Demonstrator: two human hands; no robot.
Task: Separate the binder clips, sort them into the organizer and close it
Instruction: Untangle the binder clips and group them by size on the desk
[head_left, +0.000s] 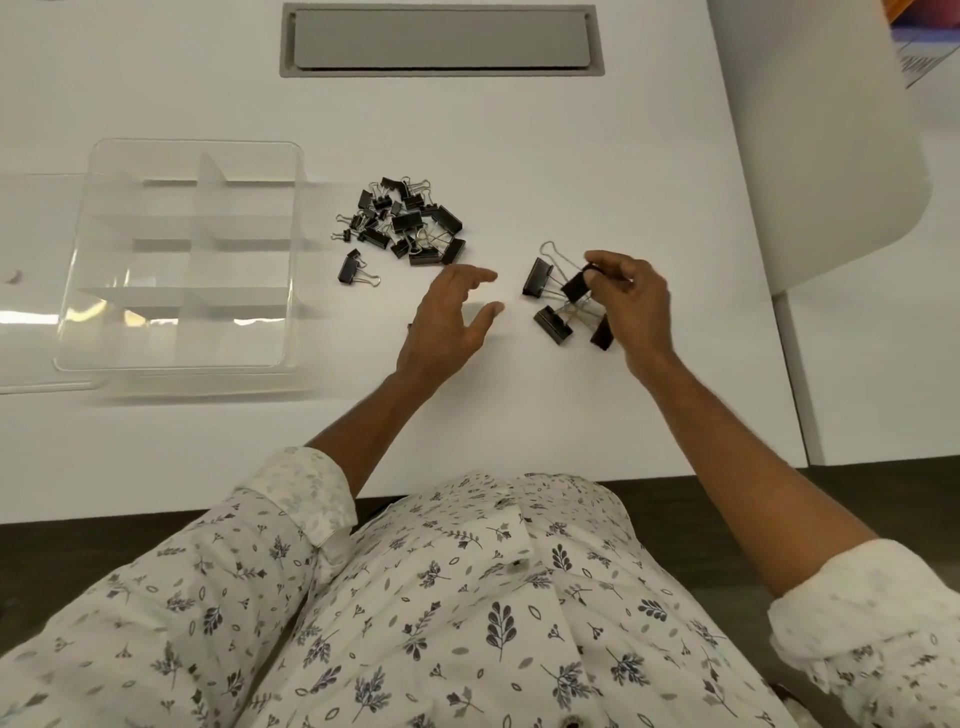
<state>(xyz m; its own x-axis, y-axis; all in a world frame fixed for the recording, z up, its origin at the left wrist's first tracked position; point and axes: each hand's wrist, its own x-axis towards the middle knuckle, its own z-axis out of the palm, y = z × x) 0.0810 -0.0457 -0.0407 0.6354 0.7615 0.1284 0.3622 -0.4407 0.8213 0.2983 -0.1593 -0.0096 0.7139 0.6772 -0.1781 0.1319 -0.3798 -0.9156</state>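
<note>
Your hands work over a white table (519, 130), clips spread beside an open organizer.

The clear organizer (78, 249) sits at far left, its compartments bare. The clip pile (402, 221) lies just right of it, one stray clip (350, 267) nearby. Your left hand (447, 322) hovers spread and holds nothing. Your right hand (631, 306) pinches one clip (576, 283) in a linked cluster (553, 322) of large ones.

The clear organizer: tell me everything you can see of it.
The organizer is a rectangular tray of clear plastic with rounded corners, lying flat and open on the white table, left of the binder clip pile. Translucent dividers split it into two columns of compartments, all empty. Neither hand touches it. A clear sheet, perhaps its lid, shows beneath its near edge.
</note>
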